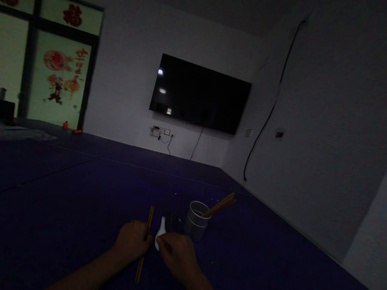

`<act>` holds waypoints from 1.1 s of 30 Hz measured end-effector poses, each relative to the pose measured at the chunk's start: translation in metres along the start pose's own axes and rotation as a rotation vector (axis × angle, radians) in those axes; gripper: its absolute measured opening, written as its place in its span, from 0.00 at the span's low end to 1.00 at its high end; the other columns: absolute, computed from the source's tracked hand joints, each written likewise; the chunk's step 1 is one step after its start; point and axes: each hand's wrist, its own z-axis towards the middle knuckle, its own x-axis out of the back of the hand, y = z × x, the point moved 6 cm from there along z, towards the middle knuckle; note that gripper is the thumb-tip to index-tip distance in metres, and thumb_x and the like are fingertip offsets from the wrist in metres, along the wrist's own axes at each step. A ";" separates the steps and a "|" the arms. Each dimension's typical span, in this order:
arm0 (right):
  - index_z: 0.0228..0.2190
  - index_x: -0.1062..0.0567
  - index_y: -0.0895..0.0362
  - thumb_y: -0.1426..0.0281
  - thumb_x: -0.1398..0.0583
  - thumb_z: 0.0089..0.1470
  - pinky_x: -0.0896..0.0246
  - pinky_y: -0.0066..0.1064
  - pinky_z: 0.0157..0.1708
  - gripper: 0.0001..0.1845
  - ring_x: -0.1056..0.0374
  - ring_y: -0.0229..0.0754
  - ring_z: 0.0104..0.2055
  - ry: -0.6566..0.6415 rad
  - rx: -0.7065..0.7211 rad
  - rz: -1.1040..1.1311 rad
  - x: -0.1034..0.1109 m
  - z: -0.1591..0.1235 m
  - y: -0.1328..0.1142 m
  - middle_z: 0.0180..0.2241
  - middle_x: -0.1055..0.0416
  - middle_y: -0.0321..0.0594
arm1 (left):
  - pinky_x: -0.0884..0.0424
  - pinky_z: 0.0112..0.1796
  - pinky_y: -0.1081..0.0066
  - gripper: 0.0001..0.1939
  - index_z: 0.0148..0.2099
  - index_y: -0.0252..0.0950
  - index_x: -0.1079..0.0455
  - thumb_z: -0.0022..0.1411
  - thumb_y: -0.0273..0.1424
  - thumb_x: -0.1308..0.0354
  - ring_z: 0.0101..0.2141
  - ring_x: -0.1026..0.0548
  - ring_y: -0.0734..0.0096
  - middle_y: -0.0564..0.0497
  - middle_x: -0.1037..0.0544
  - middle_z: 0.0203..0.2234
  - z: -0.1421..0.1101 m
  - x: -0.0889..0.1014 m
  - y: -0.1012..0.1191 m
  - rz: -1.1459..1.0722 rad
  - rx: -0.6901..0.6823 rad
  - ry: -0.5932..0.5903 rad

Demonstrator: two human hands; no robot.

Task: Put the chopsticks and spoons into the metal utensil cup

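Note:
A pair of wooden chopsticks (140,268) is in my left hand (132,241); the fingers are closed around their middle and both ends stick out. Just to the right, a white soup spoon (161,228) has its narrow handle pointing away from me. My right hand (179,257) is closed, with thumb and fingertips pinched at the edge of the spoon's bowl, covering part of it. Beyond the right hand stands a grey metal cup (196,223) with several chopsticks (221,205) leaning out to the right. A small dark object (174,219) lies between spoon and cup, too dim to name.
The dark blue tabletop (79,207) stretches to the far wall, with small white specks on it. Clear plastic sheeting (8,131) and small orange items (76,131) lie at the far left. A black cable (261,131) hangs down the right wall; a television (200,95) hangs ahead.

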 end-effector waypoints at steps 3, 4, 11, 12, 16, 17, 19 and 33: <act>0.23 0.29 0.55 0.69 0.48 0.60 0.54 0.26 0.25 0.15 0.30 0.36 0.27 -0.007 -0.005 0.001 0.000 0.000 0.000 0.25 0.26 0.35 | 0.31 0.38 0.64 0.18 0.35 0.34 0.26 0.59 0.37 0.55 0.38 0.23 0.57 0.41 0.21 0.32 -0.001 0.002 -0.001 0.000 0.021 -0.003; 0.24 0.28 0.55 0.68 0.48 0.60 0.53 0.26 0.25 0.15 0.30 0.36 0.28 -0.012 -0.005 0.000 0.000 0.000 0.000 0.25 0.25 0.35 | 0.31 0.38 0.65 0.18 0.35 0.34 0.26 0.59 0.37 0.55 0.37 0.23 0.57 0.41 0.21 0.32 -0.001 0.003 -0.001 0.001 0.027 -0.006; 0.25 0.27 0.55 0.67 0.49 0.61 0.51 0.26 0.25 0.16 0.30 0.36 0.28 -0.045 -0.011 0.001 0.000 0.000 0.001 0.25 0.25 0.36 | 0.31 0.39 0.64 0.19 0.37 0.33 0.25 0.60 0.37 0.55 0.37 0.23 0.57 0.40 0.21 0.34 -0.004 0.007 0.000 0.018 0.031 -0.014; 0.25 0.27 0.55 0.67 0.49 0.61 0.51 0.26 0.25 0.17 0.30 0.36 0.28 -0.048 -0.011 0.000 0.000 0.000 0.000 0.25 0.25 0.36 | 0.31 0.39 0.64 0.19 0.37 0.33 0.25 0.60 0.37 0.55 0.38 0.23 0.57 0.40 0.21 0.34 -0.004 0.007 0.000 0.018 0.032 -0.017; 0.24 0.27 0.55 0.66 0.49 0.61 0.51 0.25 0.25 0.17 0.30 0.36 0.27 -0.052 -0.013 0.005 0.002 0.000 -0.002 0.25 0.25 0.36 | 0.31 0.39 0.64 0.19 0.37 0.34 0.26 0.61 0.37 0.56 0.39 0.23 0.57 0.40 0.21 0.35 -0.005 0.006 0.000 0.025 0.031 -0.035; 0.25 0.27 0.55 0.67 0.49 0.60 0.51 0.25 0.25 0.16 0.30 0.36 0.27 -0.052 -0.011 0.011 0.002 0.000 -0.003 0.25 0.25 0.36 | 0.30 0.39 0.64 0.19 0.38 0.34 0.26 0.61 0.37 0.56 0.38 0.23 0.57 0.40 0.21 0.35 -0.004 0.005 0.000 0.029 0.025 -0.039; 0.25 0.26 0.55 0.67 0.48 0.60 0.51 0.25 0.26 0.16 0.30 0.36 0.28 -0.058 -0.005 0.022 0.003 0.000 -0.005 0.26 0.25 0.36 | 0.30 0.39 0.64 0.19 0.38 0.34 0.26 0.61 0.36 0.57 0.38 0.23 0.57 0.40 0.21 0.35 -0.004 0.004 0.000 0.036 0.014 -0.045; 0.27 0.26 0.55 0.68 0.48 0.61 0.51 0.26 0.26 0.14 0.29 0.36 0.29 -0.103 0.012 0.009 0.002 0.001 -0.008 0.27 0.24 0.35 | 0.31 0.38 0.66 0.18 0.37 0.34 0.27 0.62 0.36 0.57 0.38 0.23 0.59 0.42 0.21 0.34 -0.003 0.002 -0.001 0.008 -0.012 -0.034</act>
